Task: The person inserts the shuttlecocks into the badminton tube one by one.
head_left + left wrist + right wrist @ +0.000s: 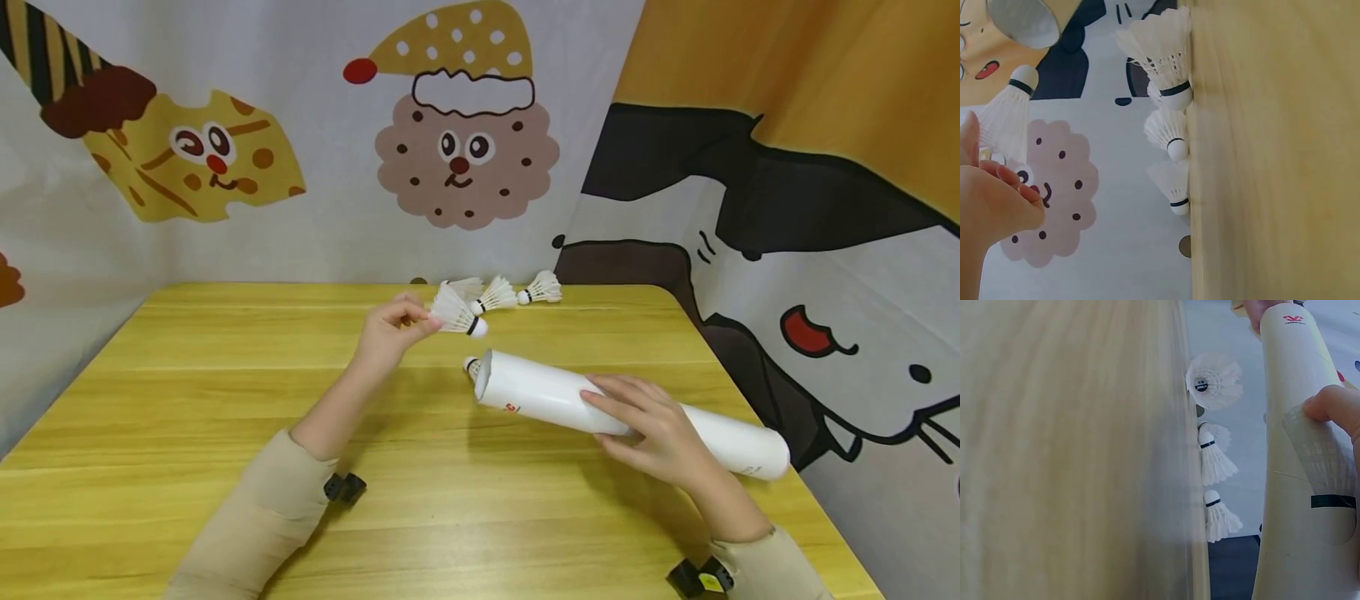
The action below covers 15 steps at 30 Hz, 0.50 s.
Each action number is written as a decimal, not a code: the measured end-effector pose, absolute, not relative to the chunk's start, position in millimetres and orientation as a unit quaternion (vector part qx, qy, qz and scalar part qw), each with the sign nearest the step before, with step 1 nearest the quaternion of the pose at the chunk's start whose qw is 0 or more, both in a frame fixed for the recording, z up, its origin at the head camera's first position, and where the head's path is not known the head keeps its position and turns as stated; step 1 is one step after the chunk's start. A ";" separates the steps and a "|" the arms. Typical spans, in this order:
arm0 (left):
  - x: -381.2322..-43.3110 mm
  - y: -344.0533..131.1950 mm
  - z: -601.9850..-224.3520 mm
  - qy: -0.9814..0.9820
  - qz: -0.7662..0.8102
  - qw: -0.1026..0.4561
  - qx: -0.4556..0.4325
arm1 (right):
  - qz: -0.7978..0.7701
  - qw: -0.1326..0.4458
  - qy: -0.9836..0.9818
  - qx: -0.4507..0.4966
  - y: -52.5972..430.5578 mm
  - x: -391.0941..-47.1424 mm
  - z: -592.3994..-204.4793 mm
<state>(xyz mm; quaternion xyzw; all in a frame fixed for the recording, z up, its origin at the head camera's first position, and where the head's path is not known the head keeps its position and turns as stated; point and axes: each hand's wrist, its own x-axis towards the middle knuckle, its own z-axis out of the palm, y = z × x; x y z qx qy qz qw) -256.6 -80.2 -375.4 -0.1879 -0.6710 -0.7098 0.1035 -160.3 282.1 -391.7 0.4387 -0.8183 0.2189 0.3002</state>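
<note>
My left hand (390,329) pinches a white feather shuttlecock (454,312) by its skirt, the cork head with its black band pointing right toward the tube. My right hand (656,425) grips a long white shuttlecock tube (540,392) round its middle. That tube is tilted, its open mouth up at the left and just below the held shuttlecock. Another shuttlecock (472,365) shows partly behind the mouth, the rest of it hidden by the tube. In the right wrist view, the thumb (1335,409) presses along the tube's side, where a pale shuttlecock shape shows.
Along the wooden table's (225,400) back edge lie more shuttlecocks, one (540,287) at the right, one (495,295) beside it and one (467,288) partly behind the held one. A cartoon-printed cloth (322,242) hangs right behind the table.
</note>
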 end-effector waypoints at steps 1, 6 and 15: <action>-255.2 -81.9 -376.5 -0.660 -0.720 0.104 -0.187 | 0.219 0.301 -0.818 0.438 282.1 -160.4 -391.7; -245.6 -87.5 -380.6 -0.628 -0.741 0.104 -0.214 | 0.219 0.302 -0.819 0.437 282.1 -160.4 -391.2; -225.2 -88.9 -382.0 -0.640 -0.732 0.053 -0.229 | 0.223 0.305 -0.814 0.441 281.5 -160.3 -389.8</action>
